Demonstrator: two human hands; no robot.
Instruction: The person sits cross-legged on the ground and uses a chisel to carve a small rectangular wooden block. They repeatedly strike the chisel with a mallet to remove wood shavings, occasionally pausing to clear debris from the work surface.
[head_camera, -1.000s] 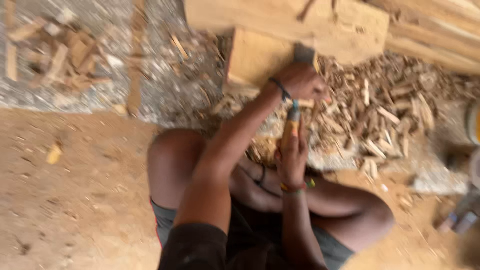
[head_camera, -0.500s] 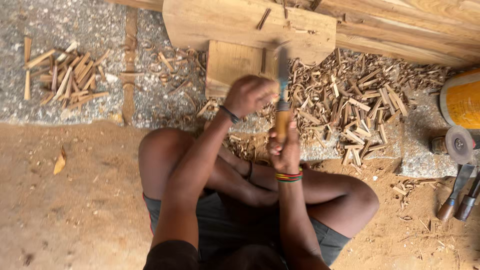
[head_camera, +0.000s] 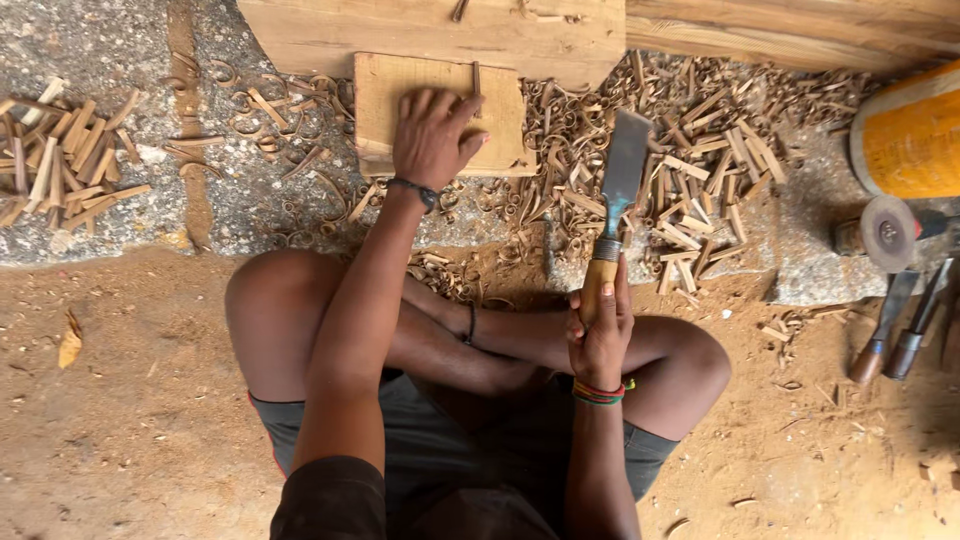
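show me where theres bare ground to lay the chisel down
Bare sandy floor lies outside the left knee, holding only a dry leaf. More lies outside the right knee, below the two spare wooden-handled chisels. Crowded: curled wood shavings surround the broad steel chisel in the right hand and the flat wooden block.

The small block (head_camera: 440, 110) under the left hand (head_camera: 432, 135) is pale, bare wood with a matt, sawn face. The larger timber (head_camera: 430, 35) behind it is the same unfinished wood, a little rougher. The chisel (head_camera: 612, 215) in the right hand (head_camera: 600, 330) has a dull grey metal blade with a faint sheen, a bright metal ring and a smooth wooden handle. Curled wood shavings (head_camera: 690, 170) lie dry and matt — some thin, some chunky. The slab (head_camera: 120, 45) beneath is rough, speckled grey stone; the ground (head_camera: 130, 420) is loose reddish dirt. The shorts (head_camera: 420, 450) are matt dark cloth.
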